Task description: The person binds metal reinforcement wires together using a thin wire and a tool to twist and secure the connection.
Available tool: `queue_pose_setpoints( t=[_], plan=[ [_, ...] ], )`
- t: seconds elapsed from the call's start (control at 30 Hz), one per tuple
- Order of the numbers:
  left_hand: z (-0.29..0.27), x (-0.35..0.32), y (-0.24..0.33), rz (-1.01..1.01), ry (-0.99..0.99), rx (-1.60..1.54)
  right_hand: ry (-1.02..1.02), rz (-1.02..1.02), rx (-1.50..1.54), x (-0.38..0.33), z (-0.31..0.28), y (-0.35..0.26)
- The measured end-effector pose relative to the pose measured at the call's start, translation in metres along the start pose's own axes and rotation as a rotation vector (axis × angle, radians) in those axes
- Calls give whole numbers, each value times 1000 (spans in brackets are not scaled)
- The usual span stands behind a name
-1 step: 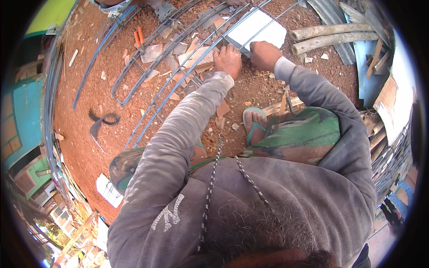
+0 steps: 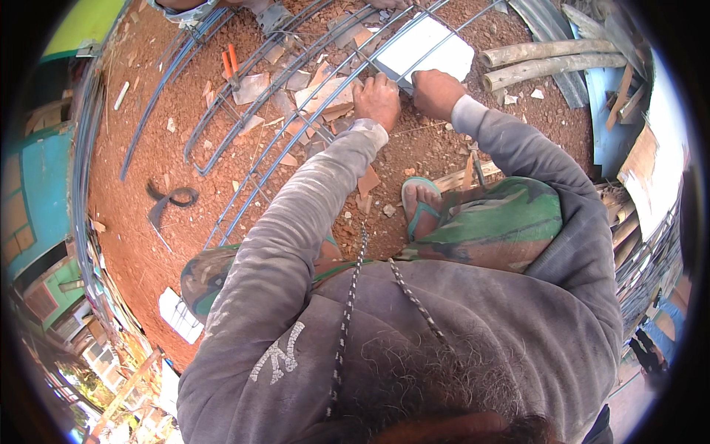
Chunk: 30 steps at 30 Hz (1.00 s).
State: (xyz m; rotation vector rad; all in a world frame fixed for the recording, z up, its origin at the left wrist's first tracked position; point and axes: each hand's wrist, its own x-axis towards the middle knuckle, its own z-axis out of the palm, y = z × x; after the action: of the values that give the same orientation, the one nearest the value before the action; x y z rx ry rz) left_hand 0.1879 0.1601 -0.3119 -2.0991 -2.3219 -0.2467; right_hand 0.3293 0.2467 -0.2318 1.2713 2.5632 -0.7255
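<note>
I see long, thin, blue-grey bars (image 2: 298,113) slanting over red soil (image 2: 133,214). The left hand (image 2: 377,101) curls at them, the right hand (image 2: 436,94) just beside; what either pinches, I cannot tell.

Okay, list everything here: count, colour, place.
Metal bars: several, blue-grey, upper centre
Sheet: one, white, under bars beyond the hands
Handled tool: one, orange, upper left
Poles: two, pale brown, upper right
Corrugated sheet: one, grey, upper right
Strip: one, black, left ground
Panel: one, white, lower left
Fragments: many, tan and grey, around bars
Ground: one, reddish brown, centre
Another person: one, grey clothing, top left
Sandal: one clear, teal, centre
Trousers: one pair, camouflage, centre
Left hand: one, grey sleeve, at bars
Right hand: one, grey sleeve, beside sheet
</note>
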Motion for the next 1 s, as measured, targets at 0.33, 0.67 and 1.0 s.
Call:
queue_pose_setpoints(
  t=[0.33, 0.67, 1.0],
  plan=[
    [-7, 3, 14, -229, -34, -143, -14, 8, -54, -5, 1, 1],
    [-30, 28, 31, -397, -316, -139, 7, -133, -169, -9, 14, 10],
    [-6, 77, -14, -923, -759, -1035, 87, -281, -219, -19, 64, 28]
  ],
)
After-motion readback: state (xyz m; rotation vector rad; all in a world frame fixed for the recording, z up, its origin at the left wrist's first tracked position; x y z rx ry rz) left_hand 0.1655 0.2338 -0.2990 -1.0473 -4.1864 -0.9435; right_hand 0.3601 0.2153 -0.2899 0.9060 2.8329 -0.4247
